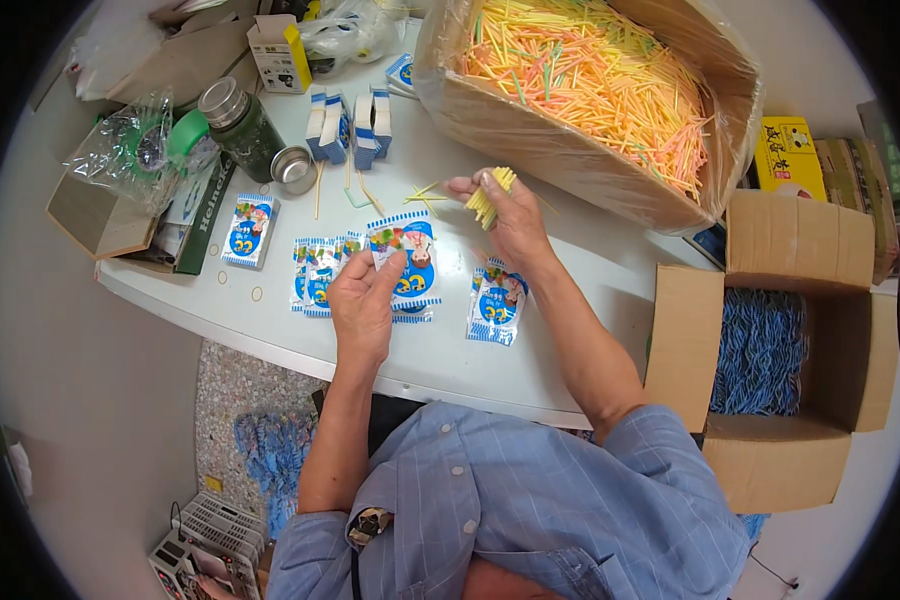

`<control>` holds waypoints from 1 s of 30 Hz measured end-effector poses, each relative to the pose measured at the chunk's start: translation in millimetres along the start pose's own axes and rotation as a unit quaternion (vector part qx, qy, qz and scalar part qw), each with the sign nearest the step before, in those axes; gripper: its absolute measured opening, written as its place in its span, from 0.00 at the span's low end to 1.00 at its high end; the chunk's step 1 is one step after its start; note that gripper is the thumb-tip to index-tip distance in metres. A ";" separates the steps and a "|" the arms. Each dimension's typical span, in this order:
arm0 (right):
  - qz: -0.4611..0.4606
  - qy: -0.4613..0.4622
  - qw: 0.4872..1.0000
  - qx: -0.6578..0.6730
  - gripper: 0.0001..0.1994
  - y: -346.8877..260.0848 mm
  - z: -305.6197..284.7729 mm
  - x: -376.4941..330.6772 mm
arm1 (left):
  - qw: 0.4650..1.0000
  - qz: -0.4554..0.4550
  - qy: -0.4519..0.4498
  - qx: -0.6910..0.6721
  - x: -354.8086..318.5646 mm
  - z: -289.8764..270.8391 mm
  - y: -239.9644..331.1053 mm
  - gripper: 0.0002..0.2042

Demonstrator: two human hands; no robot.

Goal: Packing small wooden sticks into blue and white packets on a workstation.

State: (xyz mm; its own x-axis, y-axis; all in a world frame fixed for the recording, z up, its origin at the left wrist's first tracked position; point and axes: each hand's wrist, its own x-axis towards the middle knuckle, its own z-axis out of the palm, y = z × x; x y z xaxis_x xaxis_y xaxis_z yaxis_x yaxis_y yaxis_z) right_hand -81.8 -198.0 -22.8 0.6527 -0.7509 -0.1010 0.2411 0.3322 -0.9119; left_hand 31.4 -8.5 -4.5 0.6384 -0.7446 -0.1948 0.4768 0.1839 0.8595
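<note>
At the centre of the frame, the left hand (363, 305) pinches a blue-and-white packet (407, 255) between thumb and fingers. Right of it, the right hand (518, 222) is curled around a bundle of thin yellow sticks (491, 197), perhaps straws, though they are too small to be sure. More packets (497, 303) lie on the white bench (440, 365) below. A large plastic-lined carton (540, 140) of mostly yellow and orange sticks fills the upper right.

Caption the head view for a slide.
Left hand holds a printed packet, right hand yellow sticks, above a white table.
</note>
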 end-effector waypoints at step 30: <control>-0.064 -0.065 0.977 0.193 0.11 -33.3 55.1 -58.4 | 0.993 -0.072 -0.095 0.025 -23.9 23.6 -21.2 0.07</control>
State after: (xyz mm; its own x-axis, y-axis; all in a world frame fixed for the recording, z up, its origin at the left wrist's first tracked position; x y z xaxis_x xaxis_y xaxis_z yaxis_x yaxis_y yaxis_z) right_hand -88.4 -133.8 35.4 0.6784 -0.7306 0.0781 0.5635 0.4490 -0.6935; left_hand -8.2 -9.7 -6.9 0.4379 -0.8692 -0.2296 0.5215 0.0376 0.8524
